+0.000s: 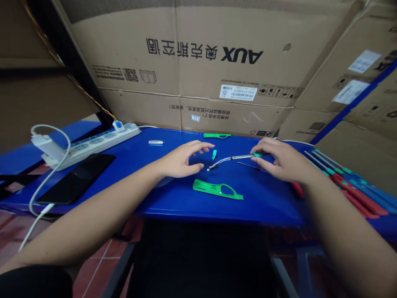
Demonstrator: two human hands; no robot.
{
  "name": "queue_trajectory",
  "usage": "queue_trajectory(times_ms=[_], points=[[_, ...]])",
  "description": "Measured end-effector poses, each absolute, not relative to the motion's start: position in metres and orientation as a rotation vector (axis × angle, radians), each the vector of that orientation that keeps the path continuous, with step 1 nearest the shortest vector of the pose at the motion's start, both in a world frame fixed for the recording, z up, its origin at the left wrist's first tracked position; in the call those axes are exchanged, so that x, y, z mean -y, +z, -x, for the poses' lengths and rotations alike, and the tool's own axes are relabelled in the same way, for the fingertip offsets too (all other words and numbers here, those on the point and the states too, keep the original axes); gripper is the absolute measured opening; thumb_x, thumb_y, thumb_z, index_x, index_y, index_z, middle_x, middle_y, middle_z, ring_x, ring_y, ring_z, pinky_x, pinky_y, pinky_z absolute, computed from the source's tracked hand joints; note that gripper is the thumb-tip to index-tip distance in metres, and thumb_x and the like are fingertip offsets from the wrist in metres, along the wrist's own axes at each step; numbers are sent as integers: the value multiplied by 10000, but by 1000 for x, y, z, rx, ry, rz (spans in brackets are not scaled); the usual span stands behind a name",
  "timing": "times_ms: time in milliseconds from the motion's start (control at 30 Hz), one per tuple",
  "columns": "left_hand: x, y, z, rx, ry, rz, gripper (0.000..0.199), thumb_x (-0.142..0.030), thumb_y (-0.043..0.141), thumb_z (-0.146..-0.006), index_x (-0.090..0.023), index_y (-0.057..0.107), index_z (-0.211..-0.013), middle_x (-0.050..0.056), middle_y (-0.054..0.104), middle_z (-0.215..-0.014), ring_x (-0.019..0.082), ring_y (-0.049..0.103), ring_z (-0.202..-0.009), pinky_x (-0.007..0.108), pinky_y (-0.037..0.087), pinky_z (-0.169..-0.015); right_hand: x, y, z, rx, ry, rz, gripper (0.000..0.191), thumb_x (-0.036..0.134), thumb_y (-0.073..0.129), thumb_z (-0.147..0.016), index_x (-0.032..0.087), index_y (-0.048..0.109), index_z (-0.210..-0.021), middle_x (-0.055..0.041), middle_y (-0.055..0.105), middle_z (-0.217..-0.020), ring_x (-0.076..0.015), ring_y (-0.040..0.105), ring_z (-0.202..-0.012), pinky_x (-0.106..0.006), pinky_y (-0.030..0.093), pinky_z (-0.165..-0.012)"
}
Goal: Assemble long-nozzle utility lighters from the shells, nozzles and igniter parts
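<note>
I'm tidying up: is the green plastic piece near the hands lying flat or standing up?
Lying flat: the green plastic piece rests its broad side on the blue table, with nothing propping it up.

Both bare forearms (93, 215) enter from the lower corners, angled inward, wrists low. Observed: left hand (181, 159) palm down, fingers and thumb curved apart in an open C. Observed: right hand (281, 159) palm down, fingers curled forward above thumb; grip undeterminable from this view. Dark sleeve (34, 281) at lower left.

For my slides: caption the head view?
Right hand at a bent metal rod on a blue table; left hand nearby.
</note>
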State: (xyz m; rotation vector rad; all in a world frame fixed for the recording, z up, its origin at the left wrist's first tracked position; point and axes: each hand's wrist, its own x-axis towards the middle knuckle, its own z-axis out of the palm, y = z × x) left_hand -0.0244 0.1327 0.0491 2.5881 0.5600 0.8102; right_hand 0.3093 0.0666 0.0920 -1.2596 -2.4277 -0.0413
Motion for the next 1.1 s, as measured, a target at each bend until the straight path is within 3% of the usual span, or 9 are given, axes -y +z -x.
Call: queue_trajectory(times_ms=[100, 167, 300, 400, 900, 1100], points=[[-129, 52, 24, -401, 647, -2567, 585, -346, 762, -816, -210, 572, -1352, 99, 687, -1203, 226, 654, -1093, 386, 516, -975, -40, 78, -300, 2331, -87, 1248, 155, 322, 580, -927, 218, 651, -1018, -78, 645, -1000, -223, 627, -899, -360, 509, -756], [-126, 51, 21, -336, 527, -2515, 475, -367, 794, -799, -204, 657, -1223, 76, 730, -1104, 200, 685, -1012, 335, 533, -916, -26, 67, -297, 2291, -51, 1272, 132, 300, 583, -934, 229, 649, -1023, -69, 644, -999, -217, 631, -901, -363, 511, -771], [-125, 45, 15, -284, 398, -2487, 173, -277, 762, -831, -190, 719, -974, 38, 747, -964, 152, 688, -896, 267, 522, -831, -7, 46, -298, 2264, 69, 1305, 106, 282, 579, -949, 236, 635, -1026, -61, 643, -1012, -206, 639, -905, -364, 519, -799], [-126, 43, 14, -290, 382, -2511, 96, -206, 723, -838, -186, 709, -931, 12, 742, -906, 128, 685, -845, 236, 510, -783, 1, 35, -303, 2297, 123, 1277, 118, 274, 579, -951, 232, 635, -1046, -72, 646, -1042, -215, 643, -950, -372, 526, -838], [-115, 40, 1, -316, 348, -2684, 277, -164, 622, -846, -184, 696, -1112, 56, 730, -1007, 184, 666, -917, 324, 513, -852, 17, 10, -308, 2274, 34, 1398, 208, 311, 574, -948, 212, 697, -1083, -102, 691, -1051, -266, 641, -1007, -464, 541, -894], [-110, 42, 0, -314, 369, -2701, 294, -340, 661, -899, -201, 705, -1154, 81, 686, -1123, 214, 628, -1030, 369, 478, -957, 18, 11, -302, 2301, -14, 1412, 299, 314, 581, -951, 211, 676, -1214, -117, 644, -1206, -264, 606, -1098, -483, 506, -967]])
